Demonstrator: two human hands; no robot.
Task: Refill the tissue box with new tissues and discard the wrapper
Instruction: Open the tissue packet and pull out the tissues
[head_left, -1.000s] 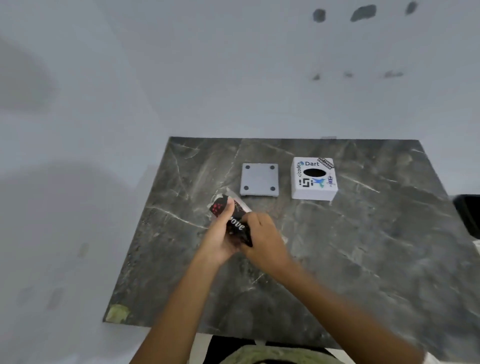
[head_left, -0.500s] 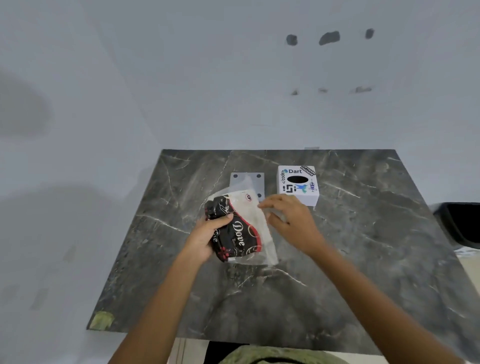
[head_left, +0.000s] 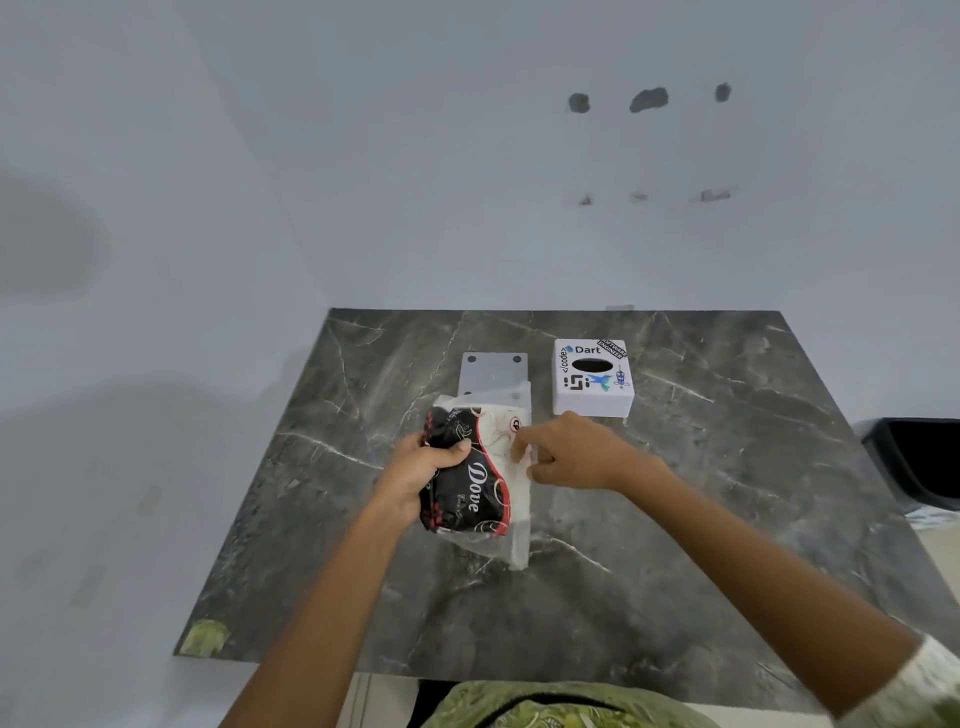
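Observation:
A black, red and white "Dove" tissue pack (head_left: 475, 486) in clear plastic wrapper is lifted a little above the dark marble table (head_left: 701, 509). My left hand (head_left: 418, 475) grips its black left side. My right hand (head_left: 574, 452) pinches the wrapper's upper right edge with the fingertips. The white tissue box (head_left: 593, 379), covered in stickers, stands upright behind my right hand, its oval slot dark. Its grey base plate (head_left: 491, 370) lies flat to the left of the box, partly hidden by the pack.
A black bin (head_left: 919, 462) stands off the table's right edge. Pale walls close the back and left. A yellow-green patch (head_left: 205, 636) marks the table's near left corner. Green patterned clothing (head_left: 545, 706) shows at the bottom.
The crumpled pack was lifted and spread out, showing its label. My right hand let go of its lower end and moved up to the wrapper's right edge. The camera tilted.

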